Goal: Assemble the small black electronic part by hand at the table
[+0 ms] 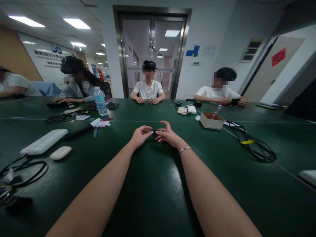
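Between my two hands, just over the green table (150, 184), is a small black object with a silvery end (154, 132); it is too small to tell its kind. My left hand (140, 135) pinches the silvery end between thumb and fingertips. From the other side, my right hand (171, 135) closes its thumb and a finger on the black end, with another finger raised. A silver bangle (185, 150) circles my right wrist. My fingers partly cover the object.
Left are a water bottle (100, 101), a white power bank-like box (44, 142), a cream case (61, 152) and cables. Right are an open carton (211, 120) and coiled black cable (256, 144). Across the table sit several people, one straight ahead (148, 87).
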Demonstrator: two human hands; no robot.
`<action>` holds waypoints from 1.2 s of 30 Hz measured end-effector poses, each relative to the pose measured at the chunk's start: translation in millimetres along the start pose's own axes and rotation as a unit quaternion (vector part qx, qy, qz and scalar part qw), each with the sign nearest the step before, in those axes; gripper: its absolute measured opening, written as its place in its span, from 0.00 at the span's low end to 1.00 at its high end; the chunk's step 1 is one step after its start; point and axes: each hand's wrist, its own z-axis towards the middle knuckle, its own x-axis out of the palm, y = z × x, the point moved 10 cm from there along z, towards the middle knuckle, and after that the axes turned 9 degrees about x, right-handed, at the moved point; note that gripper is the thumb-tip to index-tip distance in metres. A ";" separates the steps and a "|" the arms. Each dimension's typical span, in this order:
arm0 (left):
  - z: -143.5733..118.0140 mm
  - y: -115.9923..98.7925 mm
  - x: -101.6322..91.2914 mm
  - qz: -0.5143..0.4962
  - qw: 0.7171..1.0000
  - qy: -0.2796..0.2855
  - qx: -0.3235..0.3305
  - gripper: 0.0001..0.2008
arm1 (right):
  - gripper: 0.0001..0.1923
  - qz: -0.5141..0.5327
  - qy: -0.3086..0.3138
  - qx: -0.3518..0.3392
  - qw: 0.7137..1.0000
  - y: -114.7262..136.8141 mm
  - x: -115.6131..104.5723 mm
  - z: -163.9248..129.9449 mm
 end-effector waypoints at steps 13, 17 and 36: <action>0.0 5.2 -1.4 -0.006 1.000 -0.004 -0.008 0.15 | 0.20 -0.015 -0.009 0.029 0.999 -7.5 -1.0 3.4; 0.2 4.8 -1.5 -0.011 1.000 -0.005 -0.009 0.15 | 0.23 -0.029 0.018 0.013 0.999 -4.0 5.2 3.0; -0.3 7.6 -0.6 -0.018 1.000 -0.002 -0.018 0.14 | 0.15 -0.037 0.038 0.006 0.999 -7.2 5.0 5.1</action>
